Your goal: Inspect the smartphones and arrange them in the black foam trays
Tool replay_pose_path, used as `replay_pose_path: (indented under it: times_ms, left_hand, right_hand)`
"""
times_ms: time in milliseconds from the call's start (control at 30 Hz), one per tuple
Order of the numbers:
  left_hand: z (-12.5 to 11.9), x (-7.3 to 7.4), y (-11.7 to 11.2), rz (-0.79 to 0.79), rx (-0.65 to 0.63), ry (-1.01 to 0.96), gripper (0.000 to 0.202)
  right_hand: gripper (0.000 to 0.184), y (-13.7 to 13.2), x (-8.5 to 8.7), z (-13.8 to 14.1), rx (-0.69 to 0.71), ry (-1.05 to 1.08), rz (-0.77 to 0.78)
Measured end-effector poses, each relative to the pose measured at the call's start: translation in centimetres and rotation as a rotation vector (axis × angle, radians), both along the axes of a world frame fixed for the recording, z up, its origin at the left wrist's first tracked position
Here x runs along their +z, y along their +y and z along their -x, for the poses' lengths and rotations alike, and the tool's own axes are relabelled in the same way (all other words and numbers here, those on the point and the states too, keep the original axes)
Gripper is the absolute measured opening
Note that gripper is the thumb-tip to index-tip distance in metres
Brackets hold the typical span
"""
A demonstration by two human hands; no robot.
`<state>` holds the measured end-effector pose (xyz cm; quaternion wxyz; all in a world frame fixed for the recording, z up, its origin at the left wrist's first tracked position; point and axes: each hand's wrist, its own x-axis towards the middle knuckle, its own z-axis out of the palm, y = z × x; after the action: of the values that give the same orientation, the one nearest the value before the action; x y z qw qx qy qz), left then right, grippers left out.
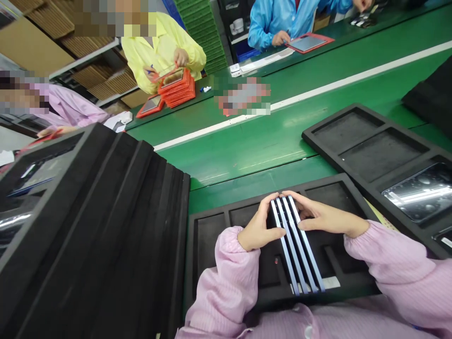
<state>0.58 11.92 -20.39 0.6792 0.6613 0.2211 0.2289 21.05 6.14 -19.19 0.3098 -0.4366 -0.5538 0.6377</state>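
Note:
Several thin tablets (pixel 292 245) with light-blue metal edges stand on edge side by side, narrow gaps between them. My left hand (pixel 261 226) grips the bundle from the left near its far end, thumb along the outer edge. On the opposite side, my right hand (pixel 319 217) presses against the same bundle, its fingers curled over the far end. Beneath is a black foam tray (pixel 227 219) with recessed pockets. The near ends of the tablets reach the tray's front part, beside a white label strip (pixel 331 282).
Tall stacked black foam trays (pixel 141 226) rise at the left. Another foam tray (pixel 353 173) at the right holds a glossy wrapped tablet (pixel 420 190). Across the green conveyor (pixel 247 146), co-workers in yellow (pixel 165 42) and blue (pixel 264 23) handle red-framed flat pieces.

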Motion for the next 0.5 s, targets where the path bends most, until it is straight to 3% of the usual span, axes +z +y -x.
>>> replay_pose_path:
  times_ms: [200,400,500]
  left_hand:
    - [-0.1,-0.6,-0.6,-0.006,0.063,0.025,0.084]
    - [-1.0,0.0,-1.8,-0.08,0.276,0.216,0.075]
    - [-1.1,1.1,-3.8,-0.188,0.496,0.362,0.056]
  right_hand:
    - [0.07,-0.2,0.2,0.8,-0.077,-0.071,-0.013]
    - [0.07,-0.5,0.6,2.4,-0.219,-0.269,-0.06]
    - [0.073,-1.2,1.2,2.9,-0.295,-0.341,-0.08]
